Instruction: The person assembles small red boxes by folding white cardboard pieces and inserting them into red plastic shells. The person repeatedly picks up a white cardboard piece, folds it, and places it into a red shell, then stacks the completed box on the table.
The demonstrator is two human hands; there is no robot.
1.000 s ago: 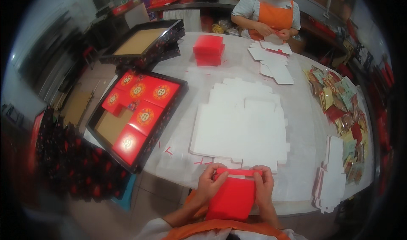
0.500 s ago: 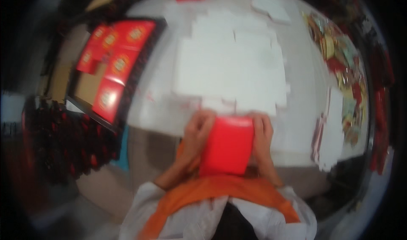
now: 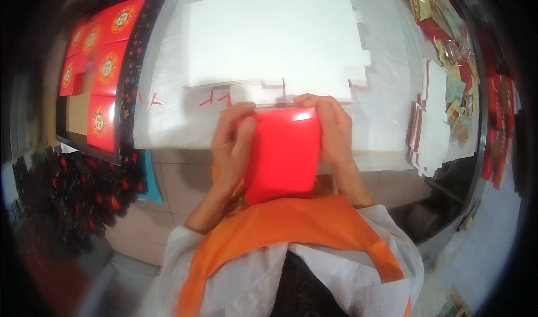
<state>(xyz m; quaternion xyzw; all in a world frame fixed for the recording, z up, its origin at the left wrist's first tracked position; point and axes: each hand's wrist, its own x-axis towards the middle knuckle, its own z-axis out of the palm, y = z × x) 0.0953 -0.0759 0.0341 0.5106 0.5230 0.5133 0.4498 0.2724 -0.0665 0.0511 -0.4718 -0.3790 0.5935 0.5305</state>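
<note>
1. At the far left a black tray (image 3: 130, 93) with a patterned rim sits on the table edge, holding flat red boxes with round gold emblems (image 3: 107, 68); it lies well clear of the hands, so the work needs no reach that way

2. The left hand (image 3: 232, 149) is closed flat against the left side of the plain red box (image 3: 282, 154), fingers long up the wall and thumb toward the front; a good hold here seems to be even pressure along the whole side rather than a pinch at one corner, which could crease the card

3. The red box is held between both hands just off the near edge of the white table (image 3: 386, 93), close to the person's chest above the orange apron (image 3: 291, 227); judging by the grip, squaring its walls calls for keeping the top edge level

4. The right hand (image 3: 335, 129) is wrapped on the right side, fingertips curled over the top edge, mirroring the left

5. Beyond the fingertips lies a stack of flat white die-cut sheets (image 3: 274, 42), and farther right a pile of folded white blanks (image 3: 434, 121) and mixed red and gold packets (image 3: 459, 54)
</note>
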